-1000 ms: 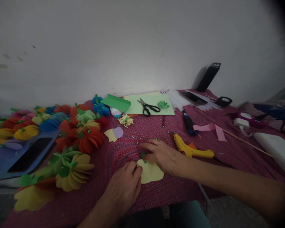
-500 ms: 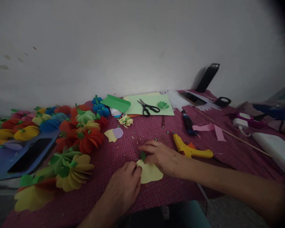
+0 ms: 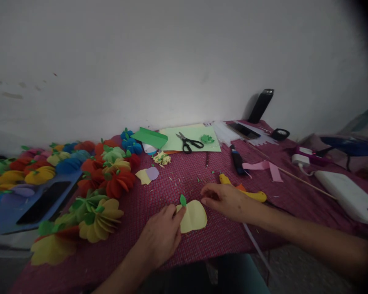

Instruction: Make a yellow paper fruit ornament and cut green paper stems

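Near the front of the table lies a pale yellow paper cutout (image 3: 194, 218), scalloped and creased down its middle, with a small green paper leaf (image 3: 183, 200) at its top. My left hand (image 3: 164, 232) holds the cutout's left edge, its fingertips pressed close below the leaf. Just right of the paper, my right hand (image 3: 225, 200) hovers open, thumb and fingers apart and nothing between them. Behind that hand and wrist, a yellow glue gun (image 3: 255, 196) is partly hidden.
Layered paper flowers (image 3: 119, 181) crowd the left side. Black scissors (image 3: 188, 142) rest on pale green sheets (image 3: 168, 132) at the back. A blue-black cutter (image 3: 237, 160), pink ribbon (image 3: 259, 165), thin stick (image 3: 306, 183) and white power bank (image 3: 349, 196) lie to the right.
My right hand has moved right, off the yellow paper toward the glue gun, uncovering the paper and its green leaf. My left hand stays at the paper's left edge.
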`<act>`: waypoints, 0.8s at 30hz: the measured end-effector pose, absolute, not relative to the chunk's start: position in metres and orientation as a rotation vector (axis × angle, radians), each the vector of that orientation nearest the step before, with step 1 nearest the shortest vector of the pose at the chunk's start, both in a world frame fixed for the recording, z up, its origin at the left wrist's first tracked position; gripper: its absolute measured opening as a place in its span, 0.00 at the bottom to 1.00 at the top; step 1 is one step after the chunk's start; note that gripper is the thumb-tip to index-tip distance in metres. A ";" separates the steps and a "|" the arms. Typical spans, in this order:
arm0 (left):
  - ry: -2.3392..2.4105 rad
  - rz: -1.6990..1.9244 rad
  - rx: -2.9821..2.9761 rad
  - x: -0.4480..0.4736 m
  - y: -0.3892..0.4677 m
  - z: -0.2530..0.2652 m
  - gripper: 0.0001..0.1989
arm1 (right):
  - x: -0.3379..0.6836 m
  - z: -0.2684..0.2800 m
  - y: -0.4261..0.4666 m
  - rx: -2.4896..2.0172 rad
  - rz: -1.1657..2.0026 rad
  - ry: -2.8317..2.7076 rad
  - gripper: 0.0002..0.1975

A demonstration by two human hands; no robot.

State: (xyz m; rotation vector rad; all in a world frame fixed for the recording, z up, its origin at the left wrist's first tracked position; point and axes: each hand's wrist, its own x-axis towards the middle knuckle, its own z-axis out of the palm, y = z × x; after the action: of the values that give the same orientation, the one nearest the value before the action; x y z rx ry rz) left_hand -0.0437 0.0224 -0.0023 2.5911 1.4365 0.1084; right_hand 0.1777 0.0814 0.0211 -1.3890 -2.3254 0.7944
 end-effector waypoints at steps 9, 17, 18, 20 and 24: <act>1.702 0.621 2.519 -0.062 0.010 -0.023 0.25 | 0.180 0.012 0.080 -1.486 1.105 -2.175 0.12; 1.664 0.714 2.526 -0.042 -0.013 -0.034 0.19 | 0.172 0.013 0.081 -1.489 0.963 -2.211 0.14; 1.673 0.726 2.527 -0.038 -0.013 -0.034 0.18 | 0.170 0.013 0.081 -1.497 0.950 -2.221 0.15; 1.721 0.756 2.504 -0.033 -0.013 -0.035 0.17 | 0.165 0.012 0.081 -1.506 0.903 -2.255 0.17; 1.846 0.772 2.383 -0.034 -0.007 -0.035 0.17 | 0.159 0.005 0.082 -1.516 0.805 -2.314 0.17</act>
State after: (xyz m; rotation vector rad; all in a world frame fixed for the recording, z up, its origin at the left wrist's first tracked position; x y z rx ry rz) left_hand -0.0339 -0.0067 -0.0348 2.3834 1.8463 0.7719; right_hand 0.1589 0.0820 0.0053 -1.5157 -2.3142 0.8049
